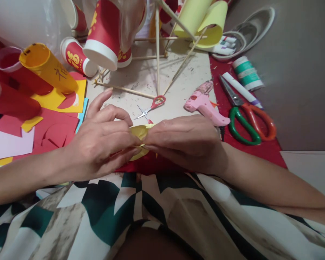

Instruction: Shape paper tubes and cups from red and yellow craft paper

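Pinching the yellow paper piece point(140, 133) with my left hand point(103, 144) and right hand point(186, 142), both closed on it fingertip to fingertip, just above red paper point(151, 165) at the bench point(178, 72) near edge. I'd keep fingertips close and press evenly so it can't slip. Beyond lie small scissors point(151, 106).

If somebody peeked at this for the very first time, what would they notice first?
Right in the middle, the left hand and right hand pinch a small yellow paper together. Just behind the right hand lies a pink glue gun, with big green and orange scissors to its right. Red paper cups crowd the top left.
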Demonstrator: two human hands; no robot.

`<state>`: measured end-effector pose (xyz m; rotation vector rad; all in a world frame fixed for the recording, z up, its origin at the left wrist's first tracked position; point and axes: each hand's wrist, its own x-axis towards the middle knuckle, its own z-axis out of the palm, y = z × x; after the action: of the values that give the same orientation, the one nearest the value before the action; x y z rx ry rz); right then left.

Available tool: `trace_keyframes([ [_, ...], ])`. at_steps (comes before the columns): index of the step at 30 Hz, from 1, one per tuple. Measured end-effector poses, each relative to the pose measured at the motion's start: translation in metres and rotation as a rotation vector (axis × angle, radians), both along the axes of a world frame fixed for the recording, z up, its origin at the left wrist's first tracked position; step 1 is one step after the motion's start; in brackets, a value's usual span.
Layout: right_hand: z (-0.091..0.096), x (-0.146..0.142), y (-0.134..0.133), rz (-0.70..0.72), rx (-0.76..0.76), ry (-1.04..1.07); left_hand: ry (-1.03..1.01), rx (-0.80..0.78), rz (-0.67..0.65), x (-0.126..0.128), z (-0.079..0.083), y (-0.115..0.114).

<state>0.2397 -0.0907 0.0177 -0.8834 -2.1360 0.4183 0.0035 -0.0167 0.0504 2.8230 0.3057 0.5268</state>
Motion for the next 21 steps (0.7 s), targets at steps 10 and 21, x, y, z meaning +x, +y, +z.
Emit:
trace_keyframes([
  [10, 0.008, 0.007, 0.002, 0.018, -0.032, -0.039, -0.039, -0.113, -0.004, -0.001, 0.009, 0.010],
  [21, 0.003, 0.005, -0.004, -0.010, 0.001, -0.048, -0.045, -0.041, -0.095, 0.004, 0.001, 0.015],
])
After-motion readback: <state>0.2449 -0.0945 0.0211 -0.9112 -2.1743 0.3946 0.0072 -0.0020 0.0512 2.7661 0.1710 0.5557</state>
